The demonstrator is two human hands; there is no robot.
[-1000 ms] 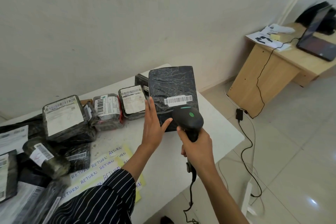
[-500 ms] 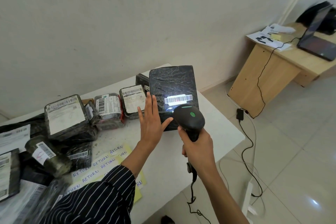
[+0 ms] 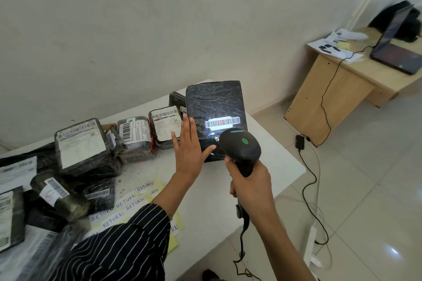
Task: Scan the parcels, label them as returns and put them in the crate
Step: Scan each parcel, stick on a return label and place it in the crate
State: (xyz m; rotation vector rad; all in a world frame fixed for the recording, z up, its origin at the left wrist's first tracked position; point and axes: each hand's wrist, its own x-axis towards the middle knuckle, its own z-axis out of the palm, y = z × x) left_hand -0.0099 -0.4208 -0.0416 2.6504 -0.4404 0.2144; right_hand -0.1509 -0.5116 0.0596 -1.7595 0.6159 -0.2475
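Fingers (image 3: 186, 130) of my left hand (image 3: 188, 155) are straight and side by side, thumb spread wide, laid against the left side of the black parcel (image 3: 217, 102), which stands upright over the white bench (image 3: 269, 166). The thumb tip lies on the parcel's face; whether the palm touches the wrap I cannot tell.

Just right of that thumb, my right hand (image 3: 251, 187) is curled tight round the handle of the black scanner (image 3: 242, 146). Its fingertips are hidden on the far side of the grip, and so is the trigger. The scanner's head covers the parcel's lower right corner and my left hand the lower left, so I cannot see whether the bottom edge rests on the bench.

Above the scanner head, a bright patch with a red line falls on the white barcode label (image 3: 222, 123), and the glare washes out the wrap just under it.

Left of my straight fingers, the other parcels (image 3: 80, 143) lie in a heap. Those farthest left are blurred and cut off by the frame. Below my left wrist, the RETURN slips (image 3: 132, 203) lie on yellow paper, partly under my striped sleeve (image 3: 118, 251). The scanner's cable (image 3: 244, 226) drops from under my right hand and runs out at the bottom.
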